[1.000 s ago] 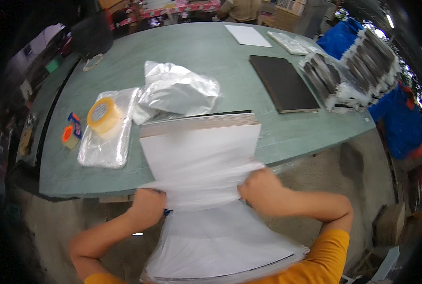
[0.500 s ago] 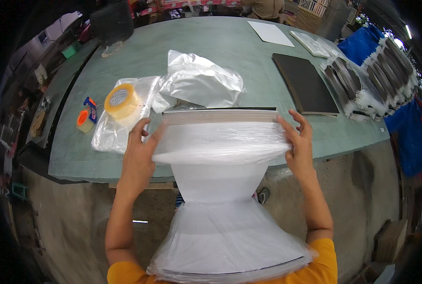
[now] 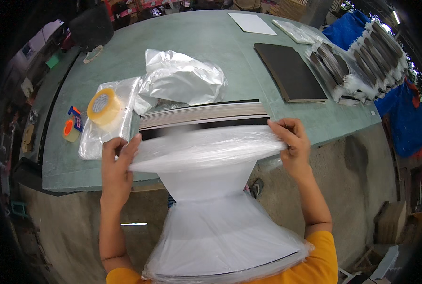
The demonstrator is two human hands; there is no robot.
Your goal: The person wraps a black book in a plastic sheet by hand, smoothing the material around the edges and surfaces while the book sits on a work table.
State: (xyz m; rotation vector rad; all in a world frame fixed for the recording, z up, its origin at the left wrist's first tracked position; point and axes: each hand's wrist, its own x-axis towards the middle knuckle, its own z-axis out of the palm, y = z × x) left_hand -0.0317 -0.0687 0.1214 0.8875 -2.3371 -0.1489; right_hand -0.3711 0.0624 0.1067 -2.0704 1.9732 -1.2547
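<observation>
Before me a clear plastic bag (image 3: 206, 146) is gathered in folds around a thick stack of flat sheets (image 3: 204, 116). The stack's layered far edge, grey-white with dark sheets, sticks out of the bag. White sheet surface shows through the rest of the bag, which stretches back against my body. At the bag's left end, my left hand (image 3: 117, 163) is closed on the gathered plastic. My right hand (image 3: 293, 139) pinches the bag's right end, its fingertips beside the stack's corner.
On the green table (image 3: 211, 42) lie crumpled plastic (image 3: 185, 78), folded plastic bags (image 3: 90, 142), a big tape roll (image 3: 103, 108) and a small tape dispenser (image 3: 73, 125). A dark board stack (image 3: 291, 73), a white sheet (image 3: 252, 23) and wrapped bundles (image 3: 331, 66) lie to the right.
Both hands have drawn the bag's gathered edge toward me, baring more of the stack and a dark sheet surface. Some layers now look spread apart. The view has shifted slightly.
</observation>
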